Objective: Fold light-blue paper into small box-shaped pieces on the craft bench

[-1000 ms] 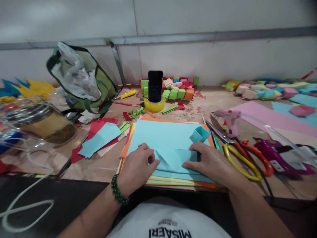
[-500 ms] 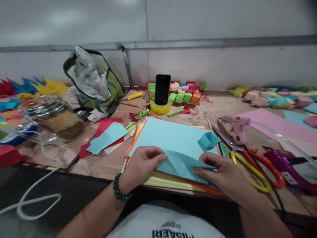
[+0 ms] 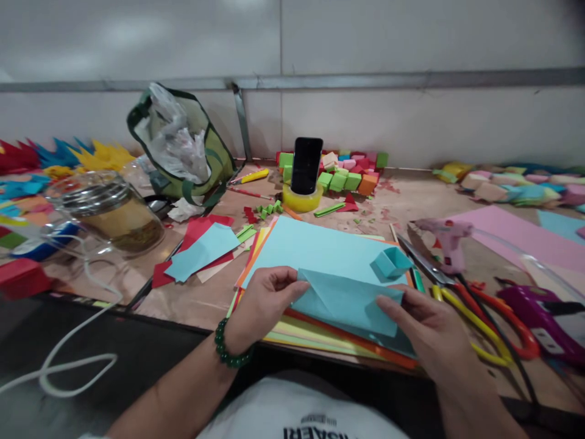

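Note:
A folded strip of light blue paper spans the gap between my two hands. My left hand pinches its left end between thumb and fingers. At the right end, my right hand grips it, thumb in front and fingers behind. Creases run across the paper, and one slants near its left side. Under it lies a stack of coloured sheets with a light blue sheet on top. A small open blue paper box sits on that sheet, just beyond my right hand.
Scissors, a pink glue gun and a purple device lie to the right. Behind the stack, a phone stands in a yellow tape roll before paper cubes. Left are paper scraps, a glass jar and a bag.
The paper between my hands has been turned more upright and flattened into a straighter strip. My right hand has shifted slightly right, its thumb now on the front face. The view has swung a little left.

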Demonstrator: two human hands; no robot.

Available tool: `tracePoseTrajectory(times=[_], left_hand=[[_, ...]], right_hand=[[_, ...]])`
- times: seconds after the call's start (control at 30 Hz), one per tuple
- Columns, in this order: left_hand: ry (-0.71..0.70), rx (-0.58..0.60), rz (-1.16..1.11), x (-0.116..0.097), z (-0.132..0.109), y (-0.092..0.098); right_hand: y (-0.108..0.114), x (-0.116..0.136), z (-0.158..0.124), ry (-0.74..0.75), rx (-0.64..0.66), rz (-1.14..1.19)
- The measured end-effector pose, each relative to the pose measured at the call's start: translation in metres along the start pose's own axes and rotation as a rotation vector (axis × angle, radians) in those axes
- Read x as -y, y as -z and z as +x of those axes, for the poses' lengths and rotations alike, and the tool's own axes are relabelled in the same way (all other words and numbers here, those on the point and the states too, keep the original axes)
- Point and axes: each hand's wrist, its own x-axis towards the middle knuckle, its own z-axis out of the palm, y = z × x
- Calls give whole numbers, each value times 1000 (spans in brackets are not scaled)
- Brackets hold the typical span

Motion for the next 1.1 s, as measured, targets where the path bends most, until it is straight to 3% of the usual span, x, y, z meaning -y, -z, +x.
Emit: tracePoseTrajectory(times=[0.27,0.4,0.63,1.1], left_hand=[[12,43,-47,-5,-1,-2],[-3,21,14,-7,-4,-1],[16,-21,133,-11,-8,3],[32,-6,103,-14,-11,2]], right_hand=[[-3,2,-3,-20,-24,62],[-5,4,-5,-22,-69,43],[-4,10,-5,32,-29,69],[-4,8,-6,18,-54,93]])
